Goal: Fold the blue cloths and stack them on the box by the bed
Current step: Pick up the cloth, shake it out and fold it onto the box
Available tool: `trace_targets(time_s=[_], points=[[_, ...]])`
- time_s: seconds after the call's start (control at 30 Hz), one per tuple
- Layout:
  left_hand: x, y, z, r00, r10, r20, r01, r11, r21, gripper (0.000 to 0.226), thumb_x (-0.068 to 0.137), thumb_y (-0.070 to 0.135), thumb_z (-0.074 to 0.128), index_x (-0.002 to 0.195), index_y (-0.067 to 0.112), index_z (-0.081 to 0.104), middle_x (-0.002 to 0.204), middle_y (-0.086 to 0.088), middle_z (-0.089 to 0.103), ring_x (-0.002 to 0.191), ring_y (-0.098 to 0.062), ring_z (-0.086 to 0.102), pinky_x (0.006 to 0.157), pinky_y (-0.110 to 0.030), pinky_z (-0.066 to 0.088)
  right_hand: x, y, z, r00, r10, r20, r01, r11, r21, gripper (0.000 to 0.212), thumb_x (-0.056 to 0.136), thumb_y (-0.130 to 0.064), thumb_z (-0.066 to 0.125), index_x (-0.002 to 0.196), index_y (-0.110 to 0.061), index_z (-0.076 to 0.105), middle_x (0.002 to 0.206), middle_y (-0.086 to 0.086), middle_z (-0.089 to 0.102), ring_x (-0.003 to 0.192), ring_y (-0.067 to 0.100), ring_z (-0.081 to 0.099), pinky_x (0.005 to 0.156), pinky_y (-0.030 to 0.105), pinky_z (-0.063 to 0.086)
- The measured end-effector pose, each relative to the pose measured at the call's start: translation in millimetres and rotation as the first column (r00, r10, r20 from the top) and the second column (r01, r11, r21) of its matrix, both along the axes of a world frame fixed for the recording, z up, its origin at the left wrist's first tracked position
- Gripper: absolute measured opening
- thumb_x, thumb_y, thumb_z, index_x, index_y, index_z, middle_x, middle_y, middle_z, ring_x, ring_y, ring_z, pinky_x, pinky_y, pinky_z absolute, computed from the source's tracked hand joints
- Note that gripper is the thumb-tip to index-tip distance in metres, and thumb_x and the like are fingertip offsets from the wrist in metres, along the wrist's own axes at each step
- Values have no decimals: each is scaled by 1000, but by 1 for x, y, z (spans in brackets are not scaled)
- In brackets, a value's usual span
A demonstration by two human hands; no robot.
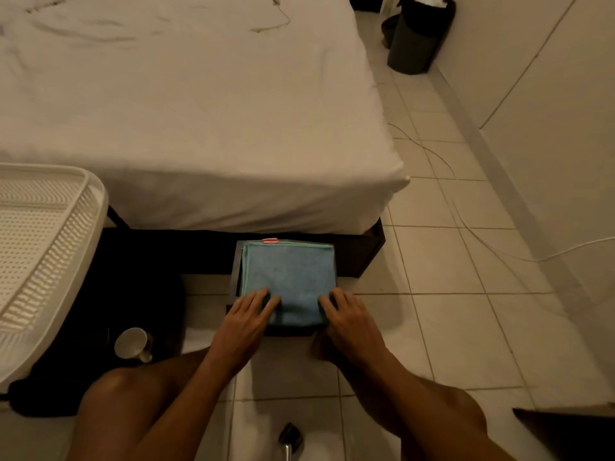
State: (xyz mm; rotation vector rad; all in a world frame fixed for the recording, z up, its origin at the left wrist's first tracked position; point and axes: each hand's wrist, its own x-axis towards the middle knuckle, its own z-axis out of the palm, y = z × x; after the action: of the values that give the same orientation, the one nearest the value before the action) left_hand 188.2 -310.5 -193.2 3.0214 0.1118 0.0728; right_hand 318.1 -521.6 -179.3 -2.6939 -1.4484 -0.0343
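Left hand (248, 316) and right hand (349, 317), fingers flat, are pressing near corners of the blue cloths (289, 274) on the box (235, 271); floor (466, 327) is lying open rightward.

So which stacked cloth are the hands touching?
The top blue cloth; left hand and right hand rest on its near end. The cloths beneath show only greenish edges at its left.

Room is left over the pale tiled floor (449, 311) right of the dark box (237, 264); behind, passage is blocked by the white-sheeted bed (199, 128).
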Motion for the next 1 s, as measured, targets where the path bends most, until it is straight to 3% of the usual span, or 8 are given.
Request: trace_targets(time_s=[0.13,0.27,0.4,0.47,0.67,0.83,0.9,1.0], points=[[1,-2,10,999,20,-40,-21,999,-30,88,47,20,86,125,16,47,119,-14,65,105,-31,66,88,-39,55,2,-2,9,999,21,45,-23,998,59,49,72,-34,81,115,-16,64,110,9,63,91,23,64,74,33,58],[0,-10,12,994,81,-71,-83,996,-35,85,49,32,79,127,17,49,124,-13,59,110,-32,60,94,-39,51,2,-2,29,997,36,65,-43,993,107,34,69,-31,84,99,-18,73,100,4,67,84,20,67,69,30,59],[6,-23,12,982,157,-108,-160,987,-21,90,46,49,80,125,17,50,121,-14,57,108,-33,56,94,-43,48,8,7,43,1000,19,-25,-14,985,172,27,76,-27,78,99,-17,71,100,3,66,83,18,64,64,28,57],[10,-28,13,975,200,-92,-204,979,-30,79,50,44,80,120,17,54,117,-12,60,105,-32,57,93,-42,46,11,13,52,997,12,-79,3,983,182,23,81,-26,72,102,-16,70,100,3,66,82,17,62,63,28,56],[8,-5,20,985,162,53,-155,981,-119,37,68,28,60,103,21,68,96,-3,69,85,-26,67,71,-32,55,25,22,74,972,-33,-232,81,977,198,25,91,-29,60,112,-17,68,108,-3,62,89,13,56,69,23,49],[19,33,71,994,72,84,-65,995,-76,30,69,33,48,84,26,73,74,5,73,61,-17,71,48,-23,54,39,25,88,938,-84,-336,161,965,206,25,91,-30,58,112,-19,67,103,-4,63,88,10,60,72,19,50],[32,45,106,998,64,-6,-64,997,-34,21,71,28,58,85,28,74,77,2,74,68,-21,73,54,-26,53,42,28,97,922,-114,-370,201,957,208,20,91,-28,56,106,-21,67,97,-4,63,83,9,61,71,24,53],[58,54,160,991,51,-125,-55,998,-27,29,85,24,61,112,29,70,108,-5,72,102,-29,67,79,-35,50,44,30,110,909,-159,-384,263,936,236,14,91,-25,52,98,-22,64,91,-5,63,78,9,60,70,30,55]])
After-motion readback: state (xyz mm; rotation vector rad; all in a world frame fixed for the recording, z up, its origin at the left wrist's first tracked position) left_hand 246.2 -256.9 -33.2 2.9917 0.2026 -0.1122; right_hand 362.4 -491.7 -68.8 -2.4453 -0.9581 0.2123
